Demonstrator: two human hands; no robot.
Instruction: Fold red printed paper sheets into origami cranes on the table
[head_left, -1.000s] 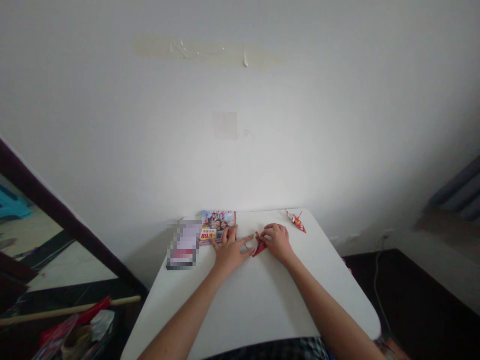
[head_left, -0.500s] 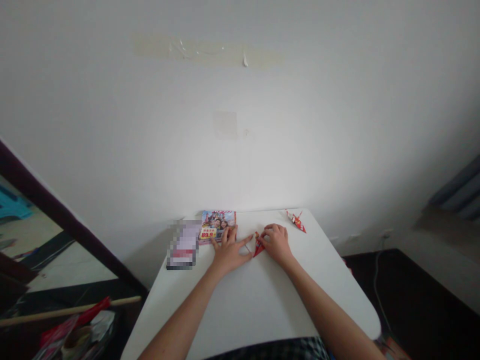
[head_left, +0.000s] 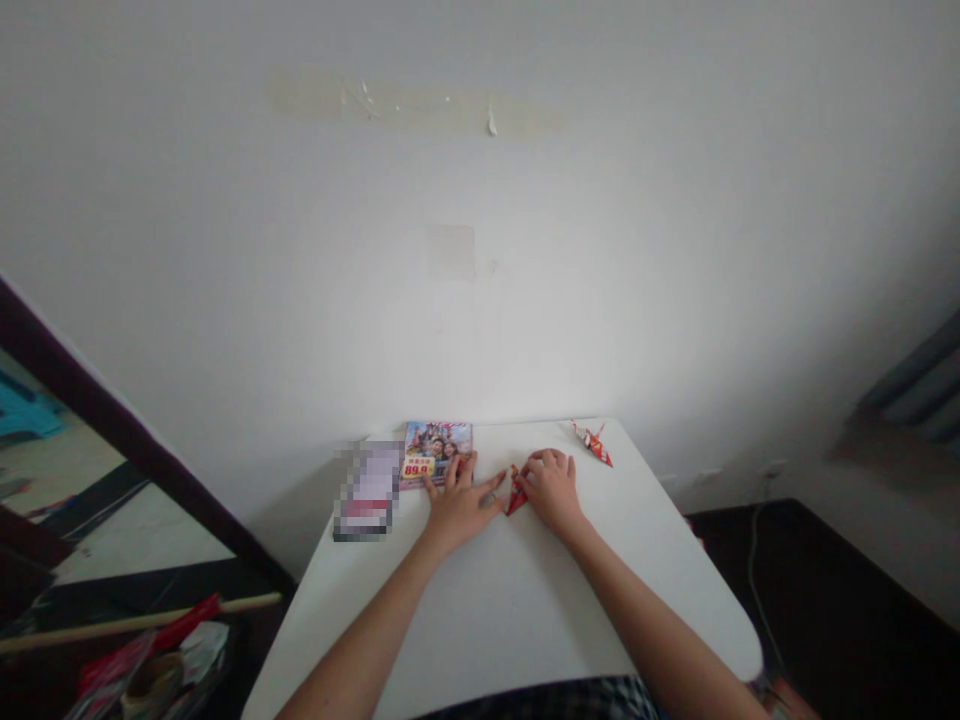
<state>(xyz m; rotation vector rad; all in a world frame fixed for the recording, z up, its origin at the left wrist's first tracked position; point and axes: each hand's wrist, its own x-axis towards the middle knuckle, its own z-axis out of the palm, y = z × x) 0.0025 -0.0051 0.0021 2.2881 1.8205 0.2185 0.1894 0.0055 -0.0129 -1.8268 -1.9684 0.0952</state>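
Observation:
A small red folded paper (head_left: 515, 499) with a printed pattern lies on the white table between my hands. My right hand (head_left: 556, 490) has its fingers bent and closed on the paper's right side, hiding part of it. My left hand (head_left: 463, 505) is spread out, palm down, with the thumb reaching toward the paper's left edge; whether it touches is too fine to make out. The left fingertips rest on the lower part of a colourful printed leaflet (head_left: 436, 440). Toward the table's far right corner sits another red and white folded paper shape (head_left: 595, 446), pointed at its ends.
A pixelated phone-like object (head_left: 368, 495) lies at the table's left edge. The white table (head_left: 495, 620) meets a bare wall (head_left: 480, 340) at the back. To the lower left stands a bin-like container with a roll (head_left: 152, 685); a cable (head_left: 754, 570) hangs on the right.

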